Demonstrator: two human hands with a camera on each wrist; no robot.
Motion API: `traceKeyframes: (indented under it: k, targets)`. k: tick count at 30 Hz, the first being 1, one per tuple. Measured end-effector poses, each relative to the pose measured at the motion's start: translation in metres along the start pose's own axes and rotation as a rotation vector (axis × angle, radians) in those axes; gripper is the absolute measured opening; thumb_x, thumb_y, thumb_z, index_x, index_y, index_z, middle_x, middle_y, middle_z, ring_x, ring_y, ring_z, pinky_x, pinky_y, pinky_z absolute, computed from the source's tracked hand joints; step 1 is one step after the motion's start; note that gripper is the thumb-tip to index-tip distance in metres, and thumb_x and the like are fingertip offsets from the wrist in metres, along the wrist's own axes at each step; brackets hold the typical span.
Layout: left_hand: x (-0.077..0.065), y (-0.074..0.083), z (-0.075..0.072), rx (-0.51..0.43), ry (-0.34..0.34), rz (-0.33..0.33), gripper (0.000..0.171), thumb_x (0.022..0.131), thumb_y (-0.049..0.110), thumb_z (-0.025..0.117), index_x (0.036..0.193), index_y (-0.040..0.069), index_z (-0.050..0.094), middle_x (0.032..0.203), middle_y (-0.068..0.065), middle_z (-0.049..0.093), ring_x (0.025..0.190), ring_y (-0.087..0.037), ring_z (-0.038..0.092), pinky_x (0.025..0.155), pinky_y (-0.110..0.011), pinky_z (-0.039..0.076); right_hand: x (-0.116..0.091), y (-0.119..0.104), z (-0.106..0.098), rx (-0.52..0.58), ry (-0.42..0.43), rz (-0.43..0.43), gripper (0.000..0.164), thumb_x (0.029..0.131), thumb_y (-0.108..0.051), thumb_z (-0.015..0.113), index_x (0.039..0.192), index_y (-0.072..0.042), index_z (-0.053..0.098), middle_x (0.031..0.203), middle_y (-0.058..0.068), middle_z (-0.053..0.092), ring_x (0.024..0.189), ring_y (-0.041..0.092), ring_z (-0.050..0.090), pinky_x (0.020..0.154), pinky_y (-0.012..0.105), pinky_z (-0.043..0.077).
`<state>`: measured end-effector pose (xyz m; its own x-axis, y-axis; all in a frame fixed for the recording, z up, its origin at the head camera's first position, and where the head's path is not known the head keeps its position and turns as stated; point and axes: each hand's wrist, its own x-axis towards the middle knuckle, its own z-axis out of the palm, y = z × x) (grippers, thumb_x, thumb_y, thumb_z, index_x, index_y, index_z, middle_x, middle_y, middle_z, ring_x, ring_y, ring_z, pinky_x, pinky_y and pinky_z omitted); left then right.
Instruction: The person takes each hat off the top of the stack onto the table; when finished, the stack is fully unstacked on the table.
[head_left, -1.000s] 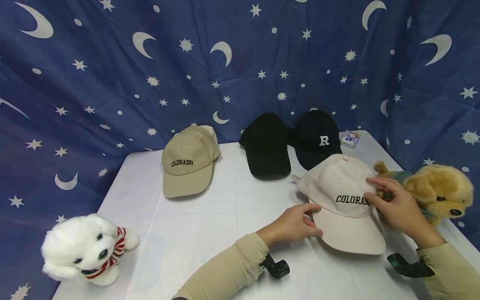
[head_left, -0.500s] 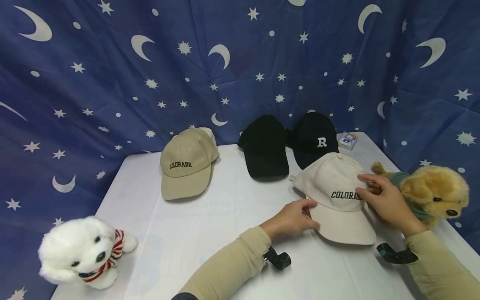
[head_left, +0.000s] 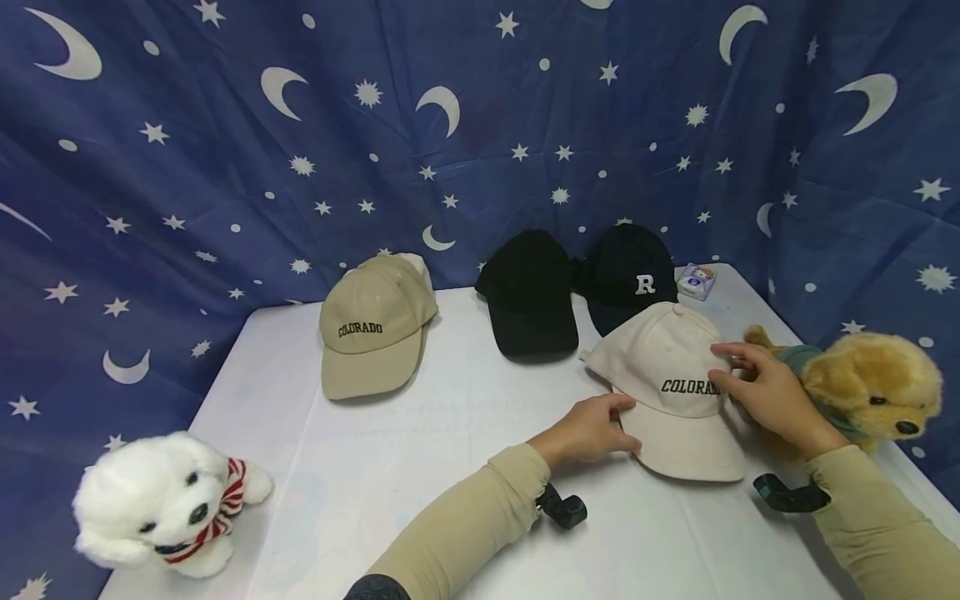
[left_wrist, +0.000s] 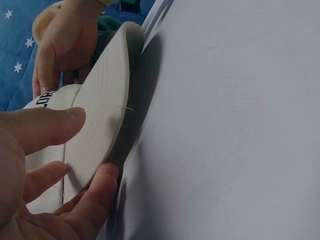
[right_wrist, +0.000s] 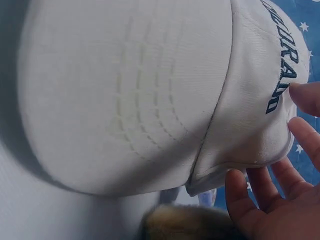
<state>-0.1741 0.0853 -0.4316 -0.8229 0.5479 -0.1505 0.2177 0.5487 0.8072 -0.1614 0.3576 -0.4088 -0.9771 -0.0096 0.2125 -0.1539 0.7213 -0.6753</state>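
A cream baseball cap (head_left: 678, 433) with dark COLORADO lettering is at the right of the table, between both hands. My left hand (head_left: 588, 429) holds the left edge of its brim. In the left wrist view the thumb lies over the cap's top, and fingers (left_wrist: 102, 192) reach the brim's edge. My right hand (head_left: 772, 396) grips the right side of the crown. In the right wrist view its thumb touches the end of the lettering, with fingers (right_wrist: 267, 187) along the crown's lower edge. The cap's hidden underside leaves its contact with the table unclear.
Behind it stand a navy cap (head_left: 630, 279) with a white R and a black cap (head_left: 532, 300). A tan COLORADO cap (head_left: 371, 329) sits back left, something white behind it. A brown plush dog (head_left: 873, 383), white plush dog (head_left: 161, 508) and small packet (head_left: 697, 282) stand on the table (head_left: 420, 467).
The cream cap has moved back and slightly left with both hands on it. The other caps and plush dogs stay where they were, apart from a slight shift of the view.
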Motion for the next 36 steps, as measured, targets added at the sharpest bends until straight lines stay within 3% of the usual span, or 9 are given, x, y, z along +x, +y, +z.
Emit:
traceKeyframes:
  k: [7, 15, 19, 23, 25, 28, 32, 36]
  targets:
    - [0.006, 0.0, 0.005, 0.007, 0.013, -0.008, 0.059, 0.078, 0.018, 0.084, 0.133, 0.015, 0.064, 0.087, 0.01, 0.058, 0.08, -0.003, 0.051, 0.076, -0.015, 0.041, 0.002, 0.002, -0.006, -0.006, -0.016, -0.012, 0.047, 0.098, -0.022, 0.067, 0.133, 0.007, 0.056, 0.129, 0.032, 0.052, 0.11, 0.045, 0.052, 0.071, 0.008, 0.036]
    - [0.01, 0.002, 0.006, 0.056, 0.022, -0.018, 0.06, 0.079, 0.02, 0.084, 0.135, 0.015, 0.064, 0.093, 0.01, 0.06, 0.083, -0.003, 0.052, 0.08, -0.015, 0.042, 0.005, 0.009, -0.004, 0.0, 0.003, -0.019, 0.045, 0.097, -0.019, 0.068, 0.131, 0.008, 0.057, 0.132, 0.032, 0.052, 0.11, 0.046, 0.052, 0.073, 0.009, 0.035]
    - [0.011, 0.004, 0.006, 0.086, 0.026, -0.026, 0.06, 0.079, 0.021, 0.084, 0.136, 0.016, 0.063, 0.111, 0.007, 0.067, 0.097, -0.002, 0.056, 0.089, -0.015, 0.042, 0.007, 0.013, -0.005, 0.007, -0.005, -0.004, 0.046, 0.097, -0.021, 0.068, 0.132, 0.007, 0.057, 0.133, 0.033, 0.051, 0.111, 0.047, 0.052, 0.072, 0.01, 0.036]
    - [0.012, 0.006, 0.007, 0.109, 0.031, -0.022, 0.061, 0.079, 0.022, 0.084, 0.136, 0.015, 0.063, 0.129, 0.005, 0.064, 0.115, -0.004, 0.055, 0.098, -0.016, 0.039, 0.01, 0.016, -0.007, 0.015, -0.029, 0.022, 0.05, 0.097, -0.024, 0.067, 0.135, 0.007, 0.055, 0.132, 0.034, 0.05, 0.111, 0.048, 0.052, 0.07, 0.009, 0.037]
    - [0.013, 0.007, 0.008, 0.118, 0.034, -0.011, 0.062, 0.079, 0.022, 0.085, 0.137, 0.014, 0.063, 0.125, 0.006, 0.066, 0.112, -0.003, 0.055, 0.097, -0.015, 0.038, 0.011, 0.017, -0.008, 0.004, -0.036, 0.033, 0.051, 0.098, -0.025, 0.067, 0.136, 0.006, 0.054, 0.131, 0.035, 0.051, 0.109, 0.048, 0.054, 0.069, 0.01, 0.039]
    - [0.015, 0.009, 0.009, 0.128, 0.026, 0.009, 0.063, 0.08, 0.02, 0.084, 0.137, 0.011, 0.062, 0.099, 0.007, 0.07, 0.094, -0.001, 0.056, 0.091, -0.013, 0.039, 0.012, 0.02, -0.011, -0.004, -0.043, 0.043, 0.052, 0.098, -0.026, 0.067, 0.137, 0.006, 0.053, 0.128, 0.036, 0.053, 0.105, 0.046, 0.056, 0.066, 0.012, 0.042]
    - [0.017, 0.013, 0.012, 0.131, 0.003, 0.004, 0.063, 0.081, 0.02, 0.083, 0.138, 0.01, 0.06, 0.072, 0.007, 0.063, 0.075, -0.002, 0.055, 0.083, -0.012, 0.04, 0.013, 0.024, -0.014, 0.001, -0.05, 0.056, 0.053, 0.098, -0.026, 0.067, 0.137, 0.005, 0.053, 0.127, 0.036, 0.054, 0.105, 0.042, 0.057, 0.065, 0.014, 0.044]
    - [0.02, 0.018, 0.016, 0.163, 0.017, -0.01, 0.063, 0.08, 0.023, 0.084, 0.138, 0.012, 0.061, 0.103, 0.005, 0.071, 0.099, -0.001, 0.059, 0.091, -0.012, 0.039, 0.015, 0.026, -0.017, 0.003, -0.057, 0.07, 0.054, 0.098, -0.028, 0.066, 0.138, 0.006, 0.052, 0.131, 0.037, 0.051, 0.11, 0.048, 0.055, 0.068, 0.013, 0.042]
